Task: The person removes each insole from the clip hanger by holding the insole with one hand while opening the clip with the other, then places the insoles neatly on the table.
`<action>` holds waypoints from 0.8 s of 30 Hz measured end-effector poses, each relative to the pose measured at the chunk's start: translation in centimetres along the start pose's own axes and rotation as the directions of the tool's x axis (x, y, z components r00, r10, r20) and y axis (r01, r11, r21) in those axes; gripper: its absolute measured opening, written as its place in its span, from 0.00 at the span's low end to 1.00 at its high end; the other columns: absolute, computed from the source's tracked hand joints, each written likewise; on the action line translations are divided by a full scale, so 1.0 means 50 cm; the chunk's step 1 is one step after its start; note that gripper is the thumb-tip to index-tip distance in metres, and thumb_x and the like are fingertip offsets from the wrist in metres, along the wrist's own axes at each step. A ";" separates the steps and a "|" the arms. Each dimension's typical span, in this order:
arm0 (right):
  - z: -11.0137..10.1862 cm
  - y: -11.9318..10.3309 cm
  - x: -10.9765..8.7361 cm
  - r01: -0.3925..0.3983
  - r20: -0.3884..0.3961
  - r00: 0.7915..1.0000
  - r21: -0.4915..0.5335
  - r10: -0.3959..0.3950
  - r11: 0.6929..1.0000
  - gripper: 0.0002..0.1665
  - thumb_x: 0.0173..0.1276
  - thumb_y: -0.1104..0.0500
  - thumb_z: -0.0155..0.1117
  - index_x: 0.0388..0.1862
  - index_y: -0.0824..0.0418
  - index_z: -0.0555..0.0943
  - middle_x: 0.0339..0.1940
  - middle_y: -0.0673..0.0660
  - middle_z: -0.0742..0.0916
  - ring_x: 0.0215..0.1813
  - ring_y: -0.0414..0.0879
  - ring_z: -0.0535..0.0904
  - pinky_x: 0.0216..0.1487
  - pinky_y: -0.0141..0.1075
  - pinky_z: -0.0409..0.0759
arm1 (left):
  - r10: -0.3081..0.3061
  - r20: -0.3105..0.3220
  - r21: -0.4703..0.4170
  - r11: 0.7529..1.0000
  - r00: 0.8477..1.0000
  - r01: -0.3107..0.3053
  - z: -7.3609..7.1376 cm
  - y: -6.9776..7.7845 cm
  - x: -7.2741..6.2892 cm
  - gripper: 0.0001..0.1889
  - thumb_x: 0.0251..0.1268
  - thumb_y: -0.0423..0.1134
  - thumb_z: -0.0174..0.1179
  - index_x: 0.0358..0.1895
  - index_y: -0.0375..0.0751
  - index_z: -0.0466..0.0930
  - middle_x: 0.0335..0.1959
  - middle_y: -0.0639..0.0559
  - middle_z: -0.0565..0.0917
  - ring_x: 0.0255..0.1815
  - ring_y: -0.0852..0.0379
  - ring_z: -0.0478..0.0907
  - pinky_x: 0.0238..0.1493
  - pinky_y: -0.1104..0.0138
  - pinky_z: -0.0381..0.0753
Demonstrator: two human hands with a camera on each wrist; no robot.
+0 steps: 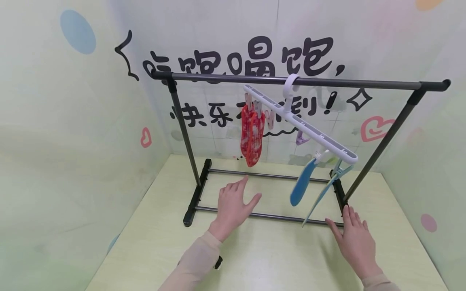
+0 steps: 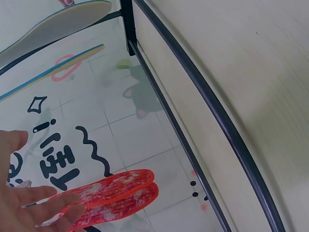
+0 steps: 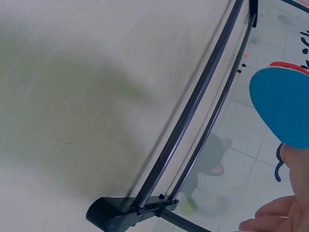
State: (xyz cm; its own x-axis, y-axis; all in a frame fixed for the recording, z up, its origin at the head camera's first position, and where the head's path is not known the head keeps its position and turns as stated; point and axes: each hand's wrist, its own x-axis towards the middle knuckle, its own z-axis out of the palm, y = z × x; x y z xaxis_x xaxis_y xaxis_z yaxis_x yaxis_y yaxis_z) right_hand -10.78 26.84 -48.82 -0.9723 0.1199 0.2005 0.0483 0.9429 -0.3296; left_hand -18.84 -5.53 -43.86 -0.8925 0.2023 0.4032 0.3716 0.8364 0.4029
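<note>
A lavender clip hanger (image 1: 306, 125) hooks over the top bar of a black drying rack (image 1: 233, 79). Clips at its far end hold a pair of red-and-white insoles (image 1: 251, 139); at the near end hang two blue insoles (image 1: 303, 184), one seen nearly edge-on. My left hand (image 1: 233, 204) hovers below and in front of the red pair, thumb spread, holding nothing. By the rack's right foot is my right hand (image 1: 354, 238), fingers extended and holding nothing; whether it touches the foot I cannot tell. In the right wrist view its fingers (image 3: 273, 215) appear below a blue insole (image 3: 282, 104).
The rack stands on a pale wooden table (image 1: 269, 254), its two lower rods (image 1: 276, 218) running between black feet (image 1: 192, 210). A printed wall (image 1: 233, 32) closes off the back, with side walls left and right. A small black object (image 1: 218, 262) lies beside my left sleeve.
</note>
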 end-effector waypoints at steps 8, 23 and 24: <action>0.022 -0.009 -0.009 0.118 -0.227 0.968 0.016 -0.112 0.993 0.41 0.60 0.48 0.71 0.63 0.76 0.73 0.60 0.74 0.79 0.57 0.73 0.77 0.56 0.63 0.74 | 0.098 -0.098 -0.004 0.995 0.990 -0.099 0.004 0.019 0.006 0.31 0.65 0.59 0.59 0.64 0.40 0.76 0.54 0.44 0.86 0.53 0.45 0.82 0.54 0.50 0.77; 0.046 -0.020 -0.013 0.248 -0.356 0.906 0.008 -0.229 0.969 0.42 0.47 0.51 0.78 0.57 0.75 0.78 0.54 0.71 0.85 0.53 0.67 0.83 0.57 0.60 0.75 | 0.195 -0.202 -0.037 0.978 0.960 -0.206 0.010 0.062 0.021 0.28 0.63 0.54 0.64 0.61 0.41 0.79 0.49 0.47 0.88 0.49 0.49 0.84 0.50 0.53 0.79; 0.047 -0.020 -0.013 0.255 -0.363 0.902 0.009 -0.234 0.967 0.43 0.47 0.50 0.78 0.57 0.75 0.78 0.54 0.71 0.85 0.52 0.67 0.83 0.57 0.60 0.75 | 0.208 -0.215 -0.036 0.975 0.954 -0.220 0.012 0.064 0.023 0.27 0.62 0.53 0.64 0.60 0.41 0.79 0.48 0.48 0.88 0.49 0.50 0.84 0.50 0.54 0.80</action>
State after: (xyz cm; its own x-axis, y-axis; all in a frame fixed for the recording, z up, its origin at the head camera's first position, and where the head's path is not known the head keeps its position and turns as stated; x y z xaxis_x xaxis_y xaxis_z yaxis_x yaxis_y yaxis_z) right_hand -10.71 25.09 -50.78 -0.8055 0.0000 0.5926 -0.2028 0.9396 -0.2757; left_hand -18.80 -2.30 -42.59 -0.7193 0.2569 0.6454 0.5681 0.7522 0.3338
